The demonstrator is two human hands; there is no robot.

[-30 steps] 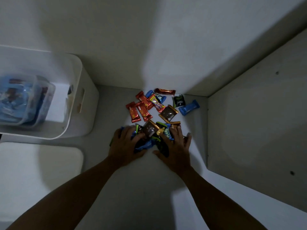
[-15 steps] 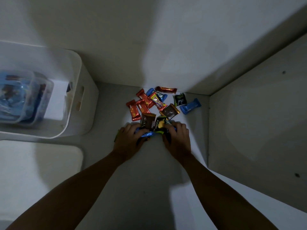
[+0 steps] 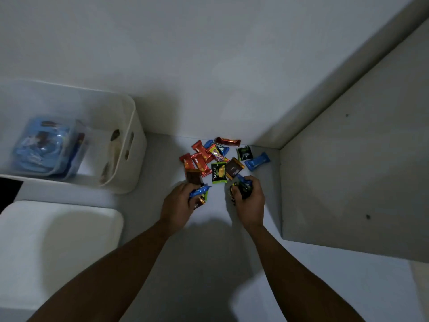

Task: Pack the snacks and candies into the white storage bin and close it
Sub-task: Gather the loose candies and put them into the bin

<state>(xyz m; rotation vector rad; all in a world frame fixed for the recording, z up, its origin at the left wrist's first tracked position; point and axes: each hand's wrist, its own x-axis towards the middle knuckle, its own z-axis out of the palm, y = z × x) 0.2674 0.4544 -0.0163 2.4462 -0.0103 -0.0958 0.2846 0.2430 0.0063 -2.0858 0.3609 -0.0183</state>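
Note:
A pile of wrapped candies [image 3: 217,156] lies on the white floor near the wall corner: red, blue, green and brown wrappers. My left hand [image 3: 177,206] is closed around a bunch of candies, a blue wrapper [image 3: 199,190] sticking out. My right hand [image 3: 249,201] grips another bunch of dark wrappers [image 3: 242,188]. Both hands sit just in front of the pile. The white storage bin [image 3: 133,145] stands open at the left, with clear boxes of blue packets [image 3: 44,147] inside. Its white lid [image 3: 60,247] lies flat in front of it.
A wall runs behind the pile and a grey panel [image 3: 355,177] closes off the right side. The bin has a handle slot [image 3: 131,141] facing the candies.
My hands were pressed together over the near candies; now they have drawn apart and lifted slightly, each holding a handful. A green packet and a brown one are left lying uncovered.

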